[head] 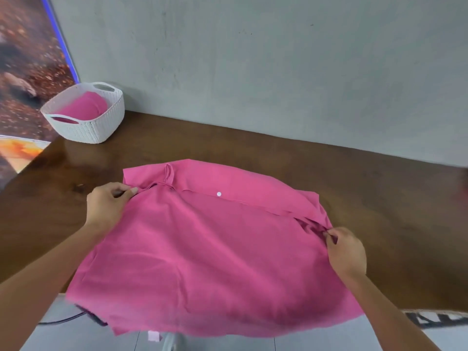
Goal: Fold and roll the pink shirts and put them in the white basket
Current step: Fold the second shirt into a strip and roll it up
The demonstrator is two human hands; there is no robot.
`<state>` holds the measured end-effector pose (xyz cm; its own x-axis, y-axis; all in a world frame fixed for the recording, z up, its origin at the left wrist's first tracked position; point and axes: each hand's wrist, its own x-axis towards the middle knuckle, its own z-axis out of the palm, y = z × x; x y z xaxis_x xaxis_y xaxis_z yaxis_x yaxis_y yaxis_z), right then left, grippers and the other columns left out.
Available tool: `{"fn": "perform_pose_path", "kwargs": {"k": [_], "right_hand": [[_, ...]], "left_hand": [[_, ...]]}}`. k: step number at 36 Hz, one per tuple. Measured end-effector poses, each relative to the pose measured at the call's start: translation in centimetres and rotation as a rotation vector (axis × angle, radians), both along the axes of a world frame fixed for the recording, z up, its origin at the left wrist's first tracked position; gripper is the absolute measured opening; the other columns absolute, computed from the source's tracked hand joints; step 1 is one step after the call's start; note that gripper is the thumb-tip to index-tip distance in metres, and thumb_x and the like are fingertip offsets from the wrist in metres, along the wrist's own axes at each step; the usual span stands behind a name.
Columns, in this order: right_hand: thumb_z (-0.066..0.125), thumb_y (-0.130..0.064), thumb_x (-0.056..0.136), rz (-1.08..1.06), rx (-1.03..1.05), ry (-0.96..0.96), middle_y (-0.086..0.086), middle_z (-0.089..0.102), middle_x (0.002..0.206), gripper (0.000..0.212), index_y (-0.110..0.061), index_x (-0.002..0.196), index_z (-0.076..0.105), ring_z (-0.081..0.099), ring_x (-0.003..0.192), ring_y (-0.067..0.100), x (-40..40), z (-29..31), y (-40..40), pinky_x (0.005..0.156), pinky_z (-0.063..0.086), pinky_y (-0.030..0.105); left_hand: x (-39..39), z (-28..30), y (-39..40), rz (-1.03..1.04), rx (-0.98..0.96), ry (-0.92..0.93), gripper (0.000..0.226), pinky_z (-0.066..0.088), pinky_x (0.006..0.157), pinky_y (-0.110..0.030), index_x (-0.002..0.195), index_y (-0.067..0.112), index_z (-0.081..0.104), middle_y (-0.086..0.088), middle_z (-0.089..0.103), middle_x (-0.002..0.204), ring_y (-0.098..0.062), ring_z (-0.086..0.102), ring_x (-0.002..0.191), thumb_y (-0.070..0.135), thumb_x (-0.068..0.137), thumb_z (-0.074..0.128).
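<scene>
head view. a pink shirt point(202, 249) lies spread on the brown worktop point(379, 198), its near hem hanging over the front edge, a small white button point(219, 194) showing near the far fold. the left hand point(107, 205) pinches the cloth at the left side near the collar, fingers curled on a small tuck; the right hand point(347, 252) pinches the cloth at the right edge the same way. each grip is closed on fabric, nothing else held. the step in hand appears to be the first fold: the shirt is being squared and drawn taut before a side is turned in. the next move likely calls for lifting both pinched points together and laying them across the body so the edges line up. the white basket point(88, 130) stands at the far left corner, well apart from the shirt, with a rolled pink shirt point(86, 107) already inside. a poster point(25, 72) leans against the grey wall point(278, 59) behind it. nothing on the worktop lies between shirt and basket.
</scene>
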<state>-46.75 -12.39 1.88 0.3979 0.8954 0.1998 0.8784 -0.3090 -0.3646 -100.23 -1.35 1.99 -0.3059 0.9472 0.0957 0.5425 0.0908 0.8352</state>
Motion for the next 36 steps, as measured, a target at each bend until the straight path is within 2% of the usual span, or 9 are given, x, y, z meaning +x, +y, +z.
{"fn": "perform_pose_path", "kwargs": {"k": [3, 7, 11, 14, 19, 23, 27, 30, 36], "right_hand": [[0.060, -0.009, 0.096, 0.018, 0.036, 0.000, -0.005, 0.058, 0.083, 0.014, -0.011, 0.088, 0.072, 0.052, 0.069, 0.017, 0.7, -0.4, -2.9, 0.060, 0.035, 0.030], [0.062, -0.009, 0.094, 0.021, 0.072, 0.018, -0.004, 0.061, 0.083, 0.013, -0.011, 0.086, 0.073, 0.054, 0.071, 0.020, 1.5, -0.7, -6.9, 0.061, 0.037, 0.030], [0.063, -0.009, 0.094, 0.022, 0.077, 0.027, -0.004, 0.060, 0.081, 0.014, -0.010, 0.086, 0.073, 0.054, 0.072, 0.019, 2.5, -0.7, -10.9, 0.063, 0.036, 0.030], [0.064, -0.011, 0.094, 0.034, 0.088, 0.044, -0.003, 0.063, 0.083, 0.013, -0.011, 0.086, 0.074, 0.057, 0.076, 0.020, 3.4, -0.8, -14.0, 0.064, 0.039, 0.031], [0.064, -0.015, 0.095, 0.048, 0.078, 0.069, -0.003, 0.063, 0.084, 0.015, -0.011, 0.084, 0.072, 0.058, 0.080, 0.023, 5.4, -1.3, -18.3, 0.066, 0.040, 0.034], [0.063, -0.014, 0.096, 0.006, 0.055, 0.034, -0.006, 0.058, 0.073, 0.019, -0.014, 0.078, 0.069, 0.051, 0.073, 0.022, 7.4, -1.6, -21.1, 0.061, 0.033, 0.030], [0.063, -0.015, 0.096, 0.013, 0.073, 0.006, -0.013, 0.049, 0.065, 0.028, -0.021, 0.069, 0.058, 0.047, 0.067, 0.023, 9.0, -1.0, -23.5, 0.056, 0.026, 0.031], [0.061, -0.016, 0.097, 0.036, 0.058, -0.025, -0.008, 0.053, 0.066, 0.024, -0.018, 0.073, 0.064, 0.049, 0.068, 0.024, 9.9, -0.5, -24.5, 0.063, 0.029, 0.033], [0.054, -0.020, 0.101, 0.059, 0.002, -0.049, 0.000, 0.052, 0.062, 0.040, -0.020, 0.062, 0.050, 0.050, 0.064, 0.024, 11.0, 1.8, -24.7, 0.060, 0.035, 0.035]], "left_hand": [[0.5, -0.3, -3.1, 0.017, -0.004, 0.027, 0.009, 0.037, 0.069, 0.000, 0.082, 0.019, 0.078, 0.004, 0.072, 0.087, 0.011, 0.061, 0.076, 0.024, 0.089, 0.077], [0.9, -0.6, -7.2, 0.022, -0.003, 0.043, 0.007, 0.036, 0.070, 0.003, 0.083, 0.020, 0.078, 0.003, 0.075, 0.090, -0.006, 0.066, 0.084, 0.024, 0.088, 0.078], [1.5, -0.6, -11.4, 0.030, -0.009, 0.057, 0.007, 0.037, 0.067, 0.002, 0.082, 0.019, 0.078, 0.002, 0.074, 0.087, 0.015, 0.060, 0.076, 0.023, 0.086, 0.080], [2.0, -0.5, -14.3, 0.040, -0.017, 0.060, 0.008, 0.038, 0.065, 0.000, 0.083, 0.015, 0.079, 0.001, 0.074, 0.086, 0.002, 0.063, 0.075, 0.023, 0.087, 0.080], [2.3, -0.2, -18.8, 0.057, -0.015, 0.039, 0.009, 0.038, 0.061, 0.000, 0.082, 0.013, 0.079, -0.002, 0.073, 0.081, -0.004, 0.064, 0.074, 0.021, 0.087, 0.079], [2.1, 0.3, -21.8, 0.063, -0.038, 0.011, 0.011, 0.039, 0.057, -0.001, 0.083, 0.009, 0.078, -0.006, 0.073, 0.082, 0.002, 0.061, 0.064, 0.018, 0.090, 0.077], [1.5, 1.0, -24.2, 0.072, -0.037, 0.018, 0.013, 0.042, 0.062, -0.011, 0.081, 0.011, 0.078, -0.007, 0.073, 0.083, -0.023, 0.064, 0.080, 0.020, 0.091, 0.076], [1.2, 1.8, -25.4, 0.099, -0.036, 0.026, 0.015, 0.044, 0.069, -0.030, 0.083, 0.011, 0.078, -0.008, 0.073, 0.083, -0.025, 0.064, 0.082, 0.023, 0.092, 0.074], [2.2, 2.9, -27.3, 0.102, -0.061, 0.015, 0.015, 0.041, 0.074, -0.030, 0.085, 0.008, 0.077, -0.009, 0.071, 0.083, -0.022, 0.062, 0.080, 0.021, 0.093, 0.073]]}}
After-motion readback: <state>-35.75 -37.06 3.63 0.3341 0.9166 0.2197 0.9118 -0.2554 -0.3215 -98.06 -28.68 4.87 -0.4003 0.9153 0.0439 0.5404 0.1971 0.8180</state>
